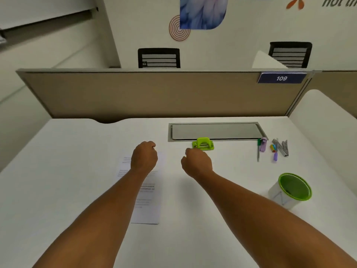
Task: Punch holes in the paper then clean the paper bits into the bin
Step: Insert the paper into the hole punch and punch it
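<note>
Reaching across a white desk, a person's left hand hovers, fingers loosely curled and holding nothing, over the far end of a printed sheet of paper. The right hand, likewise curled and empty, sits just short of a green hole punch. A green-rimmed bin stands well to the right, near pens and a stapler.

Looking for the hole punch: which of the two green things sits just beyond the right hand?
The lime-green hole punch, just past the right hand; the green-rimmed white bin stands far right.
</note>
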A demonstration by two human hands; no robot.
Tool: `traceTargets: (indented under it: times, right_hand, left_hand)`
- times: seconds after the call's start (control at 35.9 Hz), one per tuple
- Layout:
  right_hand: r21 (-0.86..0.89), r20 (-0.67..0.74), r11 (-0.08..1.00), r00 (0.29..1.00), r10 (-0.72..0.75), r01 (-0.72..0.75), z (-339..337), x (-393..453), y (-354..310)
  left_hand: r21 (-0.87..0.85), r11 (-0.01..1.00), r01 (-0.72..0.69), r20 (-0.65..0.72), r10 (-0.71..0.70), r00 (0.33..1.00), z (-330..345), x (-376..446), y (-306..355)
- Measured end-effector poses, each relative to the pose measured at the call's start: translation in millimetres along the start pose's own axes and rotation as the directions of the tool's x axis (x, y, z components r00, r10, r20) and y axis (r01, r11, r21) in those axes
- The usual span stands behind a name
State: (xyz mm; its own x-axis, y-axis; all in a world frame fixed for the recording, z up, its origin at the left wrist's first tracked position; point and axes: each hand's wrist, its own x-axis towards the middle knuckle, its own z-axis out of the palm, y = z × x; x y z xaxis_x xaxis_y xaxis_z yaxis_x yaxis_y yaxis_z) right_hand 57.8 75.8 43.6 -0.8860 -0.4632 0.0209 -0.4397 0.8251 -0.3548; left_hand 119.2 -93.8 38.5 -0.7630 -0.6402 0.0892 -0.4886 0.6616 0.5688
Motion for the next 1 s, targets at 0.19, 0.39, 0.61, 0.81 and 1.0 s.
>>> traceTargets:
  times: [0.19,0.39,0.61,0.81,1.0]
  right_hand:
    - [0.06,0.141,0.994,0.987,0.083,-0.092,29,-11,-38]
    - [0.112,0.256,0.968,0.948,0.191,-0.225,50,-15,-59]
    - [0.145,0.334,0.922,0.895,0.296,-0.36,67,-16,-69]
    - [0.273,0.348,0.85,0.87,0.35,-0.451,79,-16,-83]
    - [0.368,0.348,0.751,0.831,0.435,-0.548,86,-16,-90]
  left_hand:
    - [0.036,0.997,0.069,-0.034,-0.068,0.997,-24,-7,-67]
    - [0.1,0.977,0.188,-0.006,-0.188,0.982,-39,-12,-122]
    - [0.262,0.914,0.31,0.122,-0.35,0.929,-41,-16,-151]
    - [0.237,0.858,0.455,0.186,-0.5,0.846,-37,-16,-166]
    - [0.184,0.883,0.431,0.232,-0.465,0.854,-34,-14,-176]
